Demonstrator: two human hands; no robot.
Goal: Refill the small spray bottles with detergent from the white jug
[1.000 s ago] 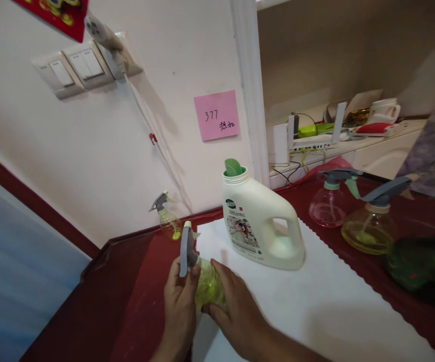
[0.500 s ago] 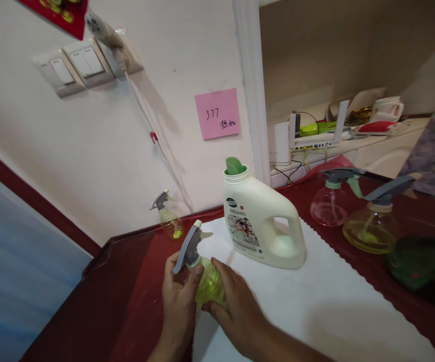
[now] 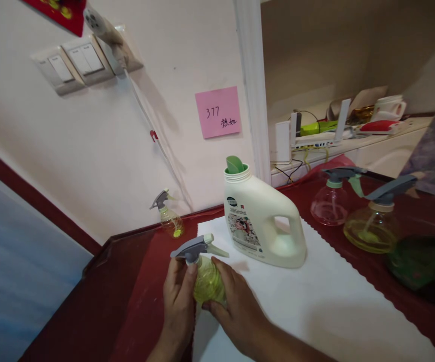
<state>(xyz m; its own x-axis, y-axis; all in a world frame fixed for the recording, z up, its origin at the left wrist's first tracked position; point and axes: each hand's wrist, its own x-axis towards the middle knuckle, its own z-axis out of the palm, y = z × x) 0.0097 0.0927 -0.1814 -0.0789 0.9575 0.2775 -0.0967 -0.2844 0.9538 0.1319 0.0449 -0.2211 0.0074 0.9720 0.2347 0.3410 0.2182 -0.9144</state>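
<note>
Both my hands are on a small spray bottle (image 3: 208, 284) with yellow-green contents, tilted a little over the white sheet (image 3: 293, 317). My left hand (image 3: 180, 296) pinches the collar below the grey spray head (image 3: 194, 247), thumb in front. My right hand (image 3: 238, 306) grips the round body from the right side. The pale nozzle and trigger point to the right. Just behind stands a cream detergent jug (image 3: 264, 221), its neck uncapped and a green spout showing inside.
Against the wall stands another small spray bottle (image 3: 171, 221). To the right are a pink spray bottle (image 3: 329, 205), a yellow spray bottle (image 3: 370, 231) and a dark green rounded object (image 3: 421, 269). A white router (image 3: 311, 138) sits on the shelf behind.
The spray head has turned, so its nozzle now faces right and its trigger shows more. My hands stay in nearly the same place around the bottle.
</note>
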